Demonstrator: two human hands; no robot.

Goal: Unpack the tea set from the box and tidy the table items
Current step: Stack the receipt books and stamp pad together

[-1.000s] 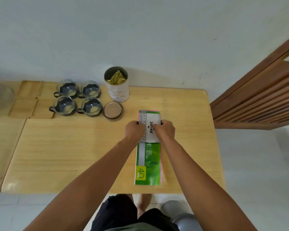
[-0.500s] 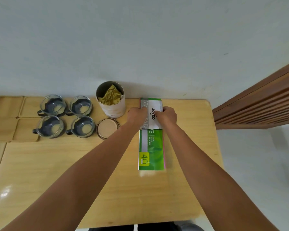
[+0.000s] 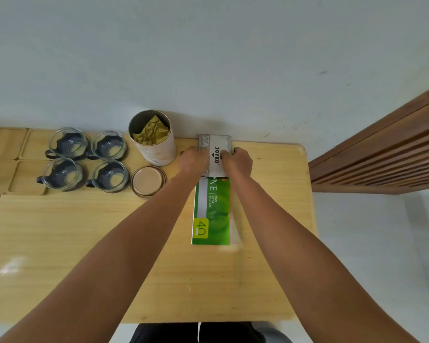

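Note:
A long green and grey box (image 3: 212, 209) marked "JOYKO" lies flat on the wooden table (image 3: 84, 256), its far end against the wall. My left hand (image 3: 192, 160) grips its left side near the far end and my right hand (image 3: 238, 162) grips the right side. Several glass cups (image 3: 84, 159) with dark holders stand in a square at the back left. An open round tin (image 3: 152, 137) with a gold foil bag inside stands beside them, and its lid (image 3: 148, 180) lies flat in front of it.
Wooden trays (image 3: 8, 154) sit under and beside the cups at the far left. A slatted wooden door or panel (image 3: 382, 157) stands at the right, past the table's edge. The wall runs right behind the table.
Both hands have pushed the box away from me along the table, from near the front edge until its far end reaches the wall next to the tin.

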